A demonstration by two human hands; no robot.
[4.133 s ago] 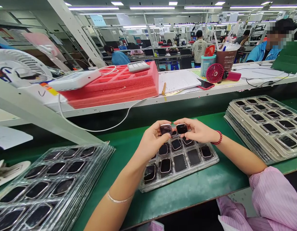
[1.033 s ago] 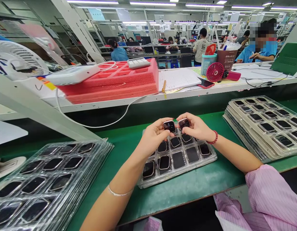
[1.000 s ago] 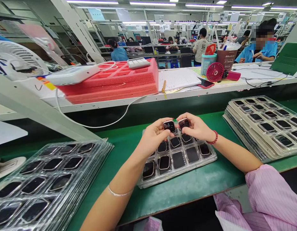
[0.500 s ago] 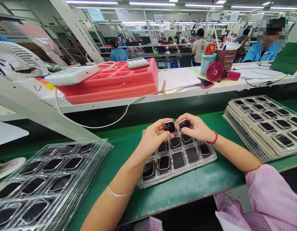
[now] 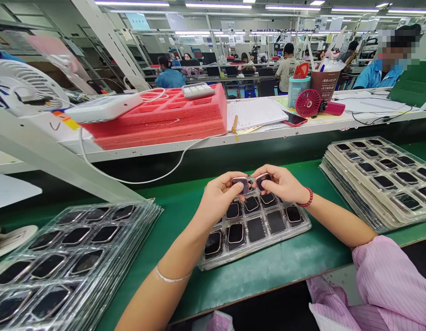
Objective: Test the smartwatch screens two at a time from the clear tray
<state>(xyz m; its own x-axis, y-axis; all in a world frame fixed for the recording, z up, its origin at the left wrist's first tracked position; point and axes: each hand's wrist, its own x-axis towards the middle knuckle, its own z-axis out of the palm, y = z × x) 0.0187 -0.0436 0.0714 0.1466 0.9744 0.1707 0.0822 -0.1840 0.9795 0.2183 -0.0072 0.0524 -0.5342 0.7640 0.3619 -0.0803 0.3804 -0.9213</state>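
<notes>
My left hand (image 5: 218,195) is closed on a square smartwatch body (image 5: 237,183), its thumb lying across the dark screen. A second watch body (image 5: 261,179) of the same kind is gripped by my right hand (image 5: 281,183), with the thumb at its screen's edge. Both are held close together, side by side, above a clear plastic tray (image 5: 257,256). Several watch bodies, among them one in the front row (image 5: 235,233), sit in the tray's pockets. Two front pockets hold no watch and show a dark base. My hands hide part of the back row.
Stacked trays of watches stand on the left (image 5: 75,234) and on the right (image 5: 385,177). Behind, a shelf carries red foam (image 5: 199,122), papers (image 5: 257,114), a phone (image 5: 295,119) and a pink fan (image 5: 308,103). A white cable (image 5: 157,179) droops below the shelf. Co-workers sit beyond.
My left thumb has moved up onto its watch's screen, where lit text showed before. The watch in my right hand has tilted slightly. Both hands stay above the tray.
</notes>
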